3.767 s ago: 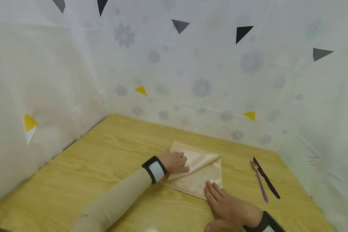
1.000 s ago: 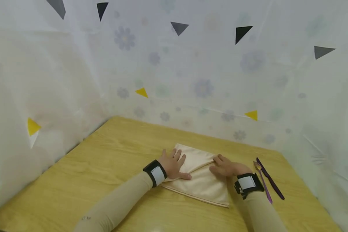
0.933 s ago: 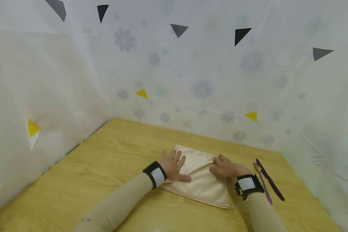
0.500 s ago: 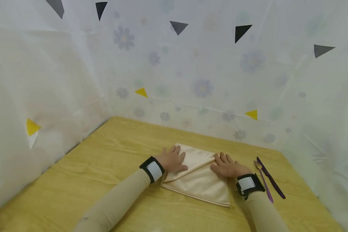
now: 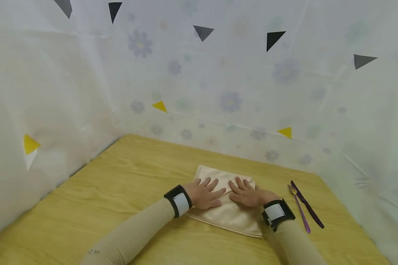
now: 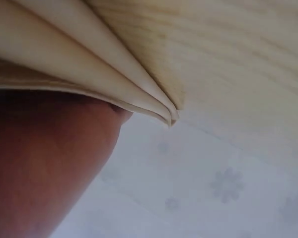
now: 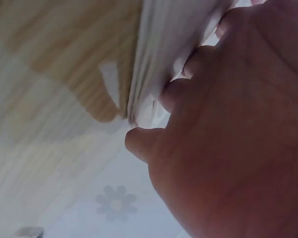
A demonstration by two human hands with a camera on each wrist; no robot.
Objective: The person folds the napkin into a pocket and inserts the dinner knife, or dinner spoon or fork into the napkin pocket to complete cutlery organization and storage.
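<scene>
While both hands lie flat, fingers straight, left hand (image 5: 205, 192) and right hand (image 5: 247, 193) press the folded napkin (image 5: 232, 215) near the counter's (image 5: 119, 191) far edge, grasping nothing. Likely crease-smoothing; next fold needs a lifted corner.

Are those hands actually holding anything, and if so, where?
Nothing is gripped. The left hand and right hand lie flat, fingers spread, pressing on the middle of the folded cream napkin.
</scene>
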